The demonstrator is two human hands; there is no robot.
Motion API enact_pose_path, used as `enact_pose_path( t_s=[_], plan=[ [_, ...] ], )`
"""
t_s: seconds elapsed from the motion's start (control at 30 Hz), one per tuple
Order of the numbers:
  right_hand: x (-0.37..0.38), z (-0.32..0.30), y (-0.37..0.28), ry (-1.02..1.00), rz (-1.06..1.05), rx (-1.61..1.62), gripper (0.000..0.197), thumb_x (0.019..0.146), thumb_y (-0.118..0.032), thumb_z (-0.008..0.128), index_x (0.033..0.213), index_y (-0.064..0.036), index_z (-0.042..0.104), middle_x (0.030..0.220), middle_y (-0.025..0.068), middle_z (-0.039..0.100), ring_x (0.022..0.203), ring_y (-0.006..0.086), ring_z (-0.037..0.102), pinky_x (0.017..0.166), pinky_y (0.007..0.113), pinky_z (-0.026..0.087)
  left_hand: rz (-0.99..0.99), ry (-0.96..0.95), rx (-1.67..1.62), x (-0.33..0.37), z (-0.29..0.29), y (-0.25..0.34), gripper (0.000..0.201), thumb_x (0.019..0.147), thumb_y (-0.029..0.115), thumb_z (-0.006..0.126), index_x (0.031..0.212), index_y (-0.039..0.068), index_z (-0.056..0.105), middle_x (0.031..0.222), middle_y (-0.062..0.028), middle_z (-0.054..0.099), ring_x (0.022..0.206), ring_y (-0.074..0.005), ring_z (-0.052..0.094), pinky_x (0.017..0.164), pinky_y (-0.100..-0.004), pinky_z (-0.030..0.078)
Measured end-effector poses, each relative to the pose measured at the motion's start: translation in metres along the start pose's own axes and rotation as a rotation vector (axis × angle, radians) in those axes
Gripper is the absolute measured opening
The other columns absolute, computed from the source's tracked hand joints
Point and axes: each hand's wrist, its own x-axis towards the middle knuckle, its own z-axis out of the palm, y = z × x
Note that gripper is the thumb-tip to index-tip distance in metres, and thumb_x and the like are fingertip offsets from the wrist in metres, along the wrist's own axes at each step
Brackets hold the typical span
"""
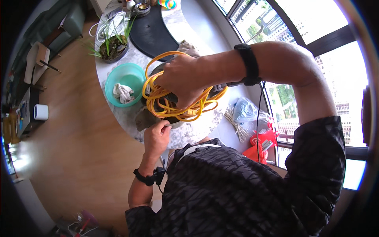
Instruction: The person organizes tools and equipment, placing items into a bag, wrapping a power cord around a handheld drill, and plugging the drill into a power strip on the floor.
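yellow cord (156, 94) is held by the right hand (182, 79) — fingers bent. the left hand (156, 137) is pinched tight — what's held can't be told.

A head-worn fisheye looks down on the tabletop (193, 134).

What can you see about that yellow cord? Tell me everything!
The yellow-orange cord looks smooth and rubbery. It's heaped in loose, tangled loops over the marble-look table, with one big loop arching toward the dark mat. The right hand touches it from above. I can't make out its ends.
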Motion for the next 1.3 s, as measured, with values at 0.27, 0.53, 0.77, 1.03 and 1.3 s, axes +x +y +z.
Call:
enact_pose_path(
  t_s=[0.27, 0.53, 0.77, 1.03, 1.3],
  plan=[
    [-0.004, 0.028, 0.028, 0.049, 0.035, 0.205, 0.054, 0.062, -0.039, 0.076, 0.105, -0.0080, 0.065, 0.089, 0.0139, 0.070, 0.088, 0.0308, 0.068, 0.078, 0.042, 0.054, -0.014, -0.121, 0.169, 0.009, -0.001, -0.001, 0.011, 0.078, 0.008, 0.071, 0.088, 0.005, 0.068, 0.072, -0.0135, 0.066, 0.064, -0.0284, 0.065, 0.059, -0.0370, 0.050],
    [-0.013, 0.050, 0.035, 0.114, 0.019, 0.182, 0.057, 0.060, -0.041, 0.079, 0.103, -0.0048, 0.068, 0.093, 0.0151, 0.070, 0.092, 0.0325, 0.068, 0.081, 0.040, 0.055, -0.282, 0.109, -0.135, 0.020, -0.044, 0.041, 0.042, 0.076, 0.006, 0.075, 0.115, 0.002, 0.060, 0.098, -0.0107, 0.068, 0.086, -0.0220, 0.066, 0.074, -0.0338, 0.052],
    [-0.025, 0.062, 0.034, 0.267, 0.040, 0.251, 0.075, 0.061, -0.039, 0.082, 0.119, 0.0014, 0.056, 0.103, 0.0198, 0.066, 0.101, 0.0358, 0.063, 0.086, 0.042, 0.052, 0.272, -0.098, 0.325, 0.086, -0.033, 0.136, 0.087, 0.070, 0.015, 0.082, 0.142, 0.003, 0.035, 0.142, -0.0207, 0.042, 0.132, -0.0371, 0.041, 0.109, -0.0439, 0.033],
    [-0.037, 0.087, 0.043, 0.370, 0.045, 0.352, 0.077, 0.060, -0.035, 0.084, 0.123, -0.0008, 0.056, 0.116, 0.0245, 0.057, 0.113, 0.0383, 0.055, 0.093, 0.044, 0.048, 0.264, -0.159, 0.552, 0.107, -0.003, 0.135, 0.100, 0.064, 0.021, 0.086, 0.146, 0.007, 0.031, 0.141, -0.0154, 0.042, 0.128, -0.0336, 0.044, 0.104, -0.0476, 0.033],
    [-0.041, 0.114, 0.047, 0.381, 0.072, 0.383, 0.068, 0.057, -0.038, 0.083, 0.110, -0.0024, 0.060, 0.099, 0.0205, 0.062, 0.091, 0.0357, 0.064, 0.079, 0.043, 0.052, 0.215, -0.147, 0.303, 0.108, -0.002, 0.109, 0.084, 0.070, 0.004, 0.076, 0.143, 0.002, 0.035, 0.138, -0.0222, 0.045, 0.128, -0.0365, 0.045, 0.107, -0.0426, 0.038]
  ],
)
